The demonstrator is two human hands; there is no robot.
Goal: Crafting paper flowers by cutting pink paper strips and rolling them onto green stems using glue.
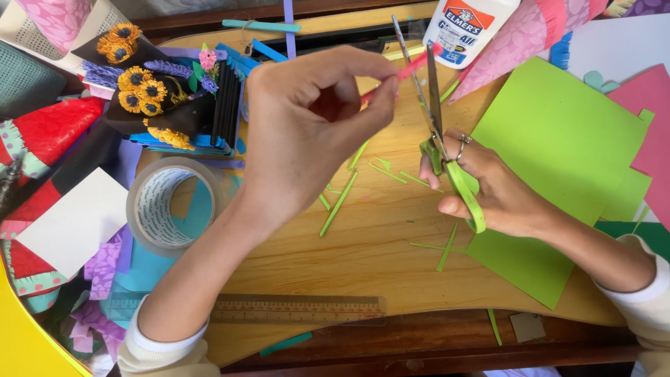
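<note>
While my left hand (307, 132) pinches a thin pink paper strip (408, 70) between thumb and fingertips, the strip's free end lies between the parted steel blades of my green-handled scissors (436, 132). My right hand (499, 192) is curled closed through the scissor loops, a ring on one finger. Both hands hover above a light wooden board (363, 258) scattered with narrow green paper slivers (338, 202). Just right of the scissors lies a large lime-green paper sheet (558, 139). At the top stands a white glue bottle (467, 28). To my left sit a clear tape roll (164, 206) and yellow paper flowers (143, 91); near me, a transparent ruler (300, 308).
</note>
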